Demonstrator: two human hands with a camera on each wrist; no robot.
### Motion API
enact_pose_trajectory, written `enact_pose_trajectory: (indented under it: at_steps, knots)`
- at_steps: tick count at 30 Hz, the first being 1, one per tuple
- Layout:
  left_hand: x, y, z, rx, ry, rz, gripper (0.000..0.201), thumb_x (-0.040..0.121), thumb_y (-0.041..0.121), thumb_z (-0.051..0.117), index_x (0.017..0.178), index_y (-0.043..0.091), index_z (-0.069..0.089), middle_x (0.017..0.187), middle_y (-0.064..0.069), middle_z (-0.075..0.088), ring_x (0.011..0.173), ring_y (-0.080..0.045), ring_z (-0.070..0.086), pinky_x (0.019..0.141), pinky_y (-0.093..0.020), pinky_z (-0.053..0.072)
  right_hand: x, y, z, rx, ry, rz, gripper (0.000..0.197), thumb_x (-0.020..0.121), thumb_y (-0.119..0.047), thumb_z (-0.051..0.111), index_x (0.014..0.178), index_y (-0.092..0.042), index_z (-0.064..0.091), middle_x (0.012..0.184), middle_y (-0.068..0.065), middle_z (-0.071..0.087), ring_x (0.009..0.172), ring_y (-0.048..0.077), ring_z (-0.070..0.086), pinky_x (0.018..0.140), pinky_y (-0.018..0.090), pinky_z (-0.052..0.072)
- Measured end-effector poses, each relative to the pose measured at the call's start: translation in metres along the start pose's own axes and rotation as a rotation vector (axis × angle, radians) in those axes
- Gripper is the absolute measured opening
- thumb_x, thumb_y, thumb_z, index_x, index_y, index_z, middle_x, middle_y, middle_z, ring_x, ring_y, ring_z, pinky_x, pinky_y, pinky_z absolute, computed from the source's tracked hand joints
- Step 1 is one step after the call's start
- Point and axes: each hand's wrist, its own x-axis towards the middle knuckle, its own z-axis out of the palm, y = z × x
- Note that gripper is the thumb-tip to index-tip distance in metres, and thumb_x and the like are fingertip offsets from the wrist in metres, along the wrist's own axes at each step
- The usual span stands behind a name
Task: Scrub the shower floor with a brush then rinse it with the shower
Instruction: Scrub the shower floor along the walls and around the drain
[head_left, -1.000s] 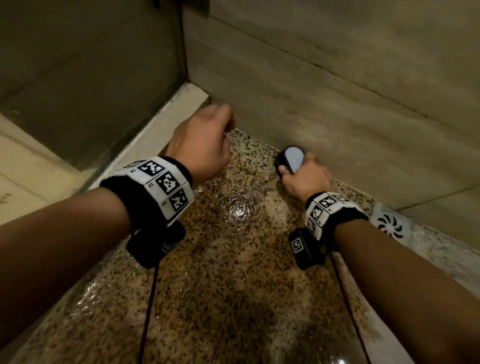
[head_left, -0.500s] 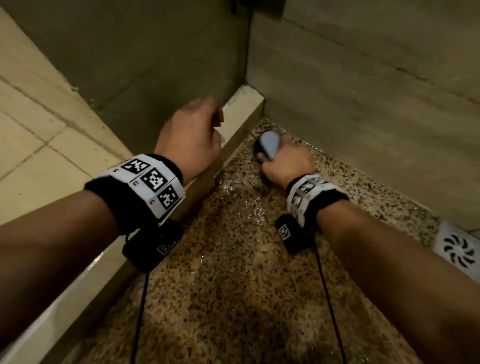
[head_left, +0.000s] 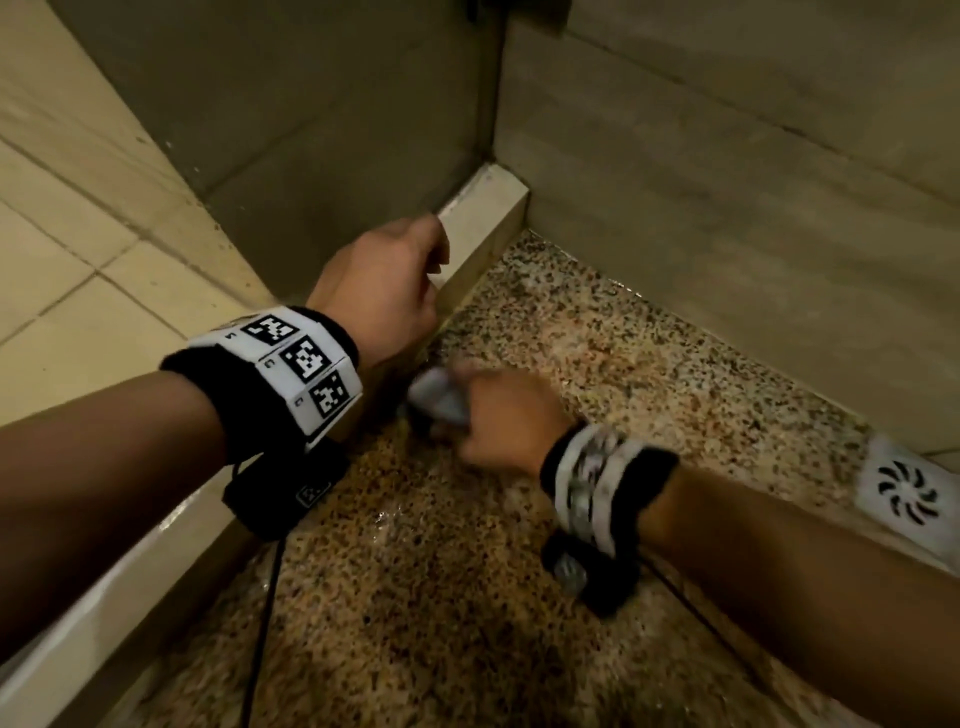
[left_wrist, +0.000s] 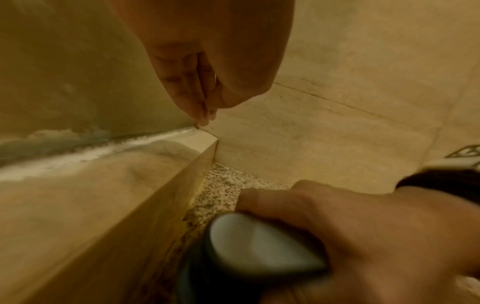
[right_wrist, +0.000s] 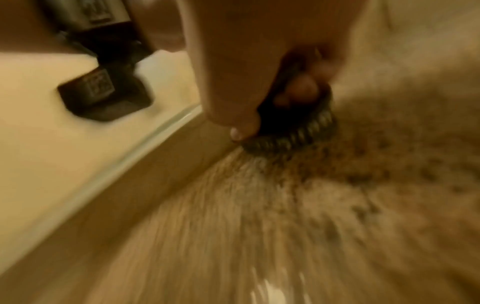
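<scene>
A: Why is the brush (head_left: 439, 402) so close to the curb (head_left: 483, 228)?

B: I think it is to clean the edge, where the wet shower floor (head_left: 597, 364) meets the curb. The bristles press flat on the floor, just beside the curb.

A: How does the right hand (head_left: 506, 423) hold it?

B: From above, fingers (right_wrist: 303, 88) curled around the grey handle, wrist low, forearm reaching across. The picture is blurred there.

A: And the left hand (head_left: 382, 291)?

B: It hangs over the curb, fingers loosely curled, holding nothing. The drain (head_left: 909, 493) is well apart, on the right.
</scene>
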Motion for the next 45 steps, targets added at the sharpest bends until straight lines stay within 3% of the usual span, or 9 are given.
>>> enact_pose_trajectory:
  at_steps: [4,9,14,19,25,31,36,42,45]
  knots:
    - [-0.006,0.004,0.001,-0.005,0.004,0.031,0.022,0.079,0.005,0.053,0.099,0.013,0.055,0.097,-0.004,0.059,0.086,-0.022,0.057,0.075,-0.039,0.050,0.040,0.045,-0.027,0.024,0.183,0.430,0.064,0.088,-0.056,0.053,0.137,-0.018,0.037,0.102,0.006,0.063,0.095,0.030,0.063,0.081,0.038,0.053]
    - [-0.006,-0.002,-0.001,0.008,0.012,0.032,0.024,0.079,0.003,0.052,0.100,0.013,0.056,0.097,-0.004,0.060,0.087,-0.024,0.057,0.076,-0.040,0.050,-0.002,-0.024,0.012,-0.015,0.092,-0.101,0.047,0.089,-0.044,0.056,0.128,-0.018,0.052,0.103,0.006,0.068,0.092,0.029,0.065,0.073,0.033,0.048]
    - [-0.006,-0.001,0.001,-0.036,0.019,-0.008,0.023,0.081,0.005,0.052,0.101,0.015,0.057,0.097,-0.001,0.060,0.088,-0.020,0.057,0.077,-0.036,0.049,0.037,0.016,-0.017,0.012,0.244,0.452,0.060,0.091,-0.050,0.053,0.136,-0.014,0.036,0.098,0.007,0.060,0.093,0.029,0.062,0.072,0.035,0.040]
    - [0.002,0.002,0.000,-0.042,0.031,-0.004,0.022,0.082,0.004,0.052,0.100,0.015,0.057,0.096,-0.001,0.058,0.086,-0.018,0.054,0.074,-0.031,0.044,-0.014,-0.033,0.007,-0.040,0.069,0.041,0.053,0.088,-0.043,0.058,0.134,-0.022,0.044,0.108,0.004,0.066,0.096,0.029,0.065,0.072,0.032,0.044]
    - [-0.003,0.016,0.006,-0.012,-0.047,0.002,0.020,0.085,0.008,0.054,0.104,0.015,0.055,0.103,-0.004,0.057,0.091,-0.022,0.055,0.079,-0.037,0.049,0.009,0.100,-0.042,0.077,0.215,0.789,0.058,0.088,-0.054,0.055,0.127,-0.014,0.037,0.111,0.013,0.063,0.102,0.034,0.058,0.081,0.038,0.045]
    - [0.006,0.040,0.025,-0.013,-0.117,0.012,0.025,0.082,0.007,0.052,0.106,0.013,0.054,0.106,-0.008,0.057,0.095,-0.028,0.055,0.081,-0.036,0.046,-0.067,0.038,0.005,-0.094,-0.038,0.059,0.062,0.083,-0.044,0.061,0.134,-0.019,0.035,0.095,0.003,0.063,0.080,0.027,0.063,0.059,0.026,0.039]
    - [0.005,0.049,0.031,-0.007,-0.103,0.061,0.025,0.081,0.005,0.052,0.104,0.014,0.054,0.100,-0.006,0.056,0.089,-0.025,0.054,0.076,-0.034,0.044,-0.048,0.109,-0.025,-0.112,0.232,0.532,0.054,0.087,-0.051,0.057,0.127,-0.022,0.035,0.085,-0.002,0.059,0.069,0.022,0.056,0.059,0.029,0.049]
    - [0.005,0.056,0.029,0.011,-0.119,0.105,0.027,0.078,0.006,0.054,0.104,0.010,0.054,0.102,-0.012,0.059,0.090,-0.030,0.057,0.077,-0.041,0.048,-0.100,0.035,0.004,-0.005,-0.026,0.029,0.060,0.086,-0.042,0.061,0.136,-0.022,0.035,0.098,0.003,0.063,0.085,0.027,0.064,0.068,0.028,0.048]
    - [-0.002,0.064,0.034,0.011,-0.136,0.104,0.024,0.081,0.008,0.054,0.104,0.013,0.053,0.102,-0.009,0.058,0.089,-0.026,0.056,0.077,-0.040,0.048,-0.071,0.099,-0.022,0.033,0.131,0.431,0.050,0.088,-0.047,0.059,0.130,-0.027,0.039,0.094,-0.002,0.060,0.083,0.025,0.063,0.073,0.034,0.055]
